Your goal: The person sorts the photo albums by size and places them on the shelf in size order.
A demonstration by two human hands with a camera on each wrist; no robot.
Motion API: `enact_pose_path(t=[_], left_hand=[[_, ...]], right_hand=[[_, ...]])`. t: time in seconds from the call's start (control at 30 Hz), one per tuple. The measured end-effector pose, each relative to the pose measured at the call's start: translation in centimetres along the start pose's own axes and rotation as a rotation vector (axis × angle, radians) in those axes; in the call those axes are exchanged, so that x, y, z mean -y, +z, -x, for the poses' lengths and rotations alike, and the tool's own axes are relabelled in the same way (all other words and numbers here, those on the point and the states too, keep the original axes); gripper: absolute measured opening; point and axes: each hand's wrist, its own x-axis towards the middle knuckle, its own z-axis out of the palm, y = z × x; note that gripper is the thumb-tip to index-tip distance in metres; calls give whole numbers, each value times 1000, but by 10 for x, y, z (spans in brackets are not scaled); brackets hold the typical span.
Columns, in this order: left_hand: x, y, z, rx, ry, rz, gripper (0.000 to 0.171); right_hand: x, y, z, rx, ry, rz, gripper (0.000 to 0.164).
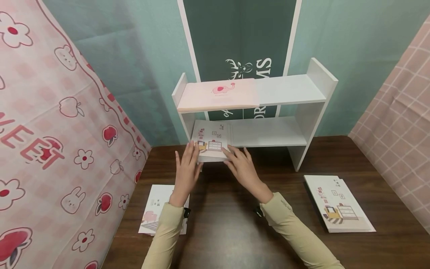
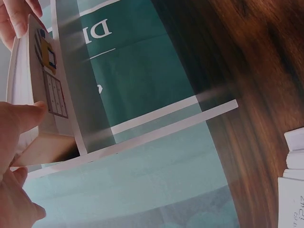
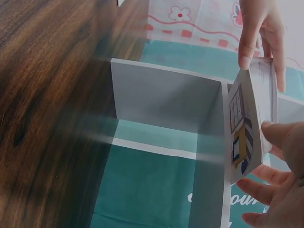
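A white book (image 1: 211,140) with a drawing of a dresser and a yellow armchair on its cover lies face up at the left end of the lower shelf. Its near edge juts toward me. My left hand (image 1: 186,170) grips the book's left near corner; the thumb (image 2: 29,116) shows against it in the left wrist view. On the opposite side, my right hand (image 1: 243,168) holds the right near corner, fingers over the cover's edge and thumb (image 3: 280,133) at the page side. Thick page edges show between the hands in the right wrist view.
The white two-tier shelf (image 1: 268,132) stands against a green cloth backdrop. A pink elephant-print book (image 1: 218,91) covers its top left. White books (image 1: 158,203) lie on the table by my left forearm, and more white books (image 1: 339,203) lie at the right.
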Motion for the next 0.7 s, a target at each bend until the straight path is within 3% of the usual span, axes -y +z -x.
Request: enact_pose_path(t=[0.33, 0.7], left_hand=[[2, -1, -2, 36, -27, -8, 78], [2, 0, -5, 21, -34, 4, 81]], right_hand=[[-2, 1, -1, 59, -7, 7, 51], [-4, 3, -1, 86, -13, 18, 54]])
